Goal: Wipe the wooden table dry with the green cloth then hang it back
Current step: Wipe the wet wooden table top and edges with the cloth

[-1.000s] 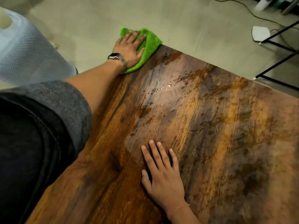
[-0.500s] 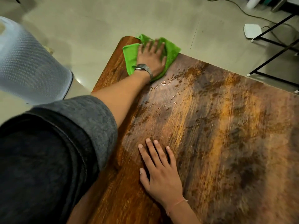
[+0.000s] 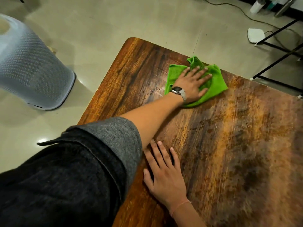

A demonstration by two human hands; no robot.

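Green cloth (image 3: 218, 86) under left hand's (image 3: 191, 84) fingers (image 3: 202, 78).

On the table (image 3: 237, 153), the broad stretch to the right of both hands lies open wood, and so does the far-left corner. The left hand (image 3: 191, 84), pressed flat on the green cloth (image 3: 216, 84) at the far edge, sends its forearm slanting across the near-left part, over the fingertips of the right hand (image 3: 165, 177) (flat on the wood), so that lane is barred. Off the table stand a grey mesh bin (image 3: 32, 71) at left and black metal legs (image 3: 278, 53) beyond the far edge.
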